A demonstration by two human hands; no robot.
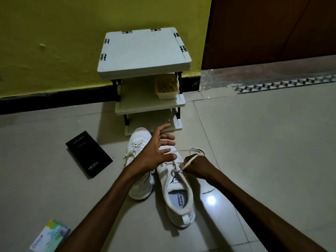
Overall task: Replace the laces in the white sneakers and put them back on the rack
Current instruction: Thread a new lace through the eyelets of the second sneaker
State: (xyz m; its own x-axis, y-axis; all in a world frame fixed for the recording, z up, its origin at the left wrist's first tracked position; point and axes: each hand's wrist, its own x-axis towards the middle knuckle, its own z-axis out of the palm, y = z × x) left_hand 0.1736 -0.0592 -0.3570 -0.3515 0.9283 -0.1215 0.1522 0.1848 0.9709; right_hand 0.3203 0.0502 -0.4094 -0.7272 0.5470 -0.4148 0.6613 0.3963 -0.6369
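Two white sneakers lie side by side on the tiled floor in front of a small white rack (144, 51). The right sneaker (179, 195) points toward the rack, its opening facing me. My right hand (197, 166) pinches a white lace (187, 161) that runs from this sneaker's eyelets and loops past my knuckles. My left hand (157, 150) hovers with fingers spread over the front of the right sneaker, holding nothing. The left sneaker (139, 186) sits partly under my left wrist, its laces threaded.
The rack stands against a yellow wall and has three shelves; a clear tub (166, 87) rests on the middle shelf (141, 101). A black phone box (89, 154) lies on the floor at left, a small colourful box (50, 236) at bottom left. A brown door (272, 30) is at right.
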